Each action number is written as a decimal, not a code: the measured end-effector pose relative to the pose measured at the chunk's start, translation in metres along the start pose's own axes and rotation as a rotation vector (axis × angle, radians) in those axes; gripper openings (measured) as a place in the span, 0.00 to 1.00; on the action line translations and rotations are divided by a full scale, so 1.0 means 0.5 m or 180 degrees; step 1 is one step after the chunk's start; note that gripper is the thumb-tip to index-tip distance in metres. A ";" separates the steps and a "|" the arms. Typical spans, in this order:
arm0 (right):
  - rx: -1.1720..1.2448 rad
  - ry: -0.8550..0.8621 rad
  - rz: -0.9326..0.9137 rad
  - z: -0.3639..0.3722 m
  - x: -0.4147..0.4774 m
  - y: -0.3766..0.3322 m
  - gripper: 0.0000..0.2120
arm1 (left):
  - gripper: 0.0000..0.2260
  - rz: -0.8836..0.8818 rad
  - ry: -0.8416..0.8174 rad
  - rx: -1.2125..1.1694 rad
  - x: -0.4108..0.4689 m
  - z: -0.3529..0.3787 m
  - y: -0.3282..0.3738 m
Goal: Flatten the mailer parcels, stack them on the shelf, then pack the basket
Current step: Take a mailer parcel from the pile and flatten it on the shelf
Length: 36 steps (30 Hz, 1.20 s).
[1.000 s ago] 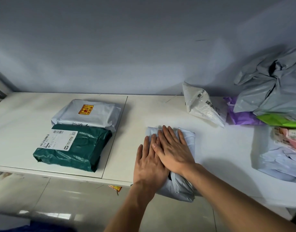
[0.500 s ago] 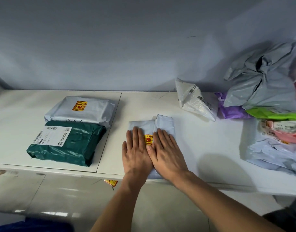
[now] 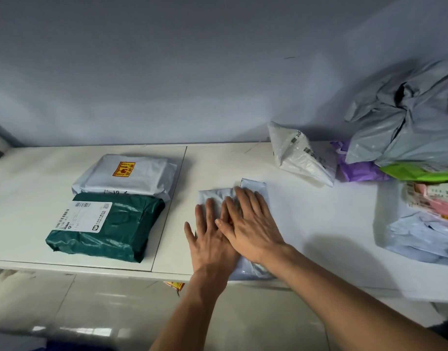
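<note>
The shelf (image 3: pixel 306 224) is carrying everything, and the blue mailer (image 3: pixel 253 186) is lying at its front edge. Well to the right of the blue mailer, a pile (image 3: pixel 405 127) of crumpled bags is slumping against the wall. Near its left, a green mailer (image 3: pixel 126 229) is lying flat, and farther back on that side a white mailer (image 3: pixel 141 178) is lying too. On the blue mailer, both hands are pressing palm-down, fingers straight and spread, gripping nothing, the right hand (image 3: pixel 253 224) overlapping the left hand (image 3: pixel 210 239).
</note>
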State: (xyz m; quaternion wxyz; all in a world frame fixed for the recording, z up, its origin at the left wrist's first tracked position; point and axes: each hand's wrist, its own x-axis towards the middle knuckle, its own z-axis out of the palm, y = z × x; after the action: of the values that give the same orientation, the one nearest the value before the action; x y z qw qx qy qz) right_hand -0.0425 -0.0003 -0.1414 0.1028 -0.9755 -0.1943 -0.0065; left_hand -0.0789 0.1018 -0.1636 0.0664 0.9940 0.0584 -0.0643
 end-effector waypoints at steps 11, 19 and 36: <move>0.0458 -0.0948 0.0025 0.003 0.025 0.020 0.33 | 0.33 -0.0082 -0.0268 -0.0300 0.012 -0.010 0.001; 0.1272 0.0354 0.0987 -0.025 -0.020 0.045 0.20 | 0.28 -0.0237 -0.0148 -0.0979 0.007 -0.031 -0.014; 0.3865 -0.0913 0.1527 -0.135 -0.014 0.029 0.27 | 0.37 -0.0863 0.0413 -0.3284 -0.011 -0.091 -0.045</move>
State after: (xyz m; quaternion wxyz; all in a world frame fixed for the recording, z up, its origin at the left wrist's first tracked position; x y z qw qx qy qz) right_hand -0.0418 -0.0299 -0.0789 0.6054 -0.7519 0.0472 0.2568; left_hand -0.0819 0.1296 -0.1211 0.5335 0.8178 0.2142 0.0263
